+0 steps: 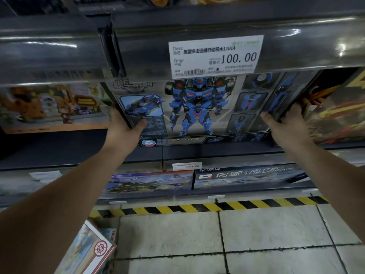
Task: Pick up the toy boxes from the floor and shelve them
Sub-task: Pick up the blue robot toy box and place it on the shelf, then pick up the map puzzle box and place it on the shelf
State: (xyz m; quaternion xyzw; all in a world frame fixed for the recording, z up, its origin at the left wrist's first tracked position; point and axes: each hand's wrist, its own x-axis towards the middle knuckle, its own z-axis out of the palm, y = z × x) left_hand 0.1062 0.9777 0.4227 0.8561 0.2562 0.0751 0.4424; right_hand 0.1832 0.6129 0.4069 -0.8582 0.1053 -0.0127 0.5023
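Top of box (197,107) is hidden by rail (197,26) & tag (215,56). Fingers of left hand (124,129) & right hand (284,125) are hidden behind its sides. At btm edge, floor box (88,248) is cut off.

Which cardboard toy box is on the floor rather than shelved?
The pale box with the red round emblem, bottom left on the tiles. The blue-robot box is gripped by left hand and right hand; others sit on shelves.
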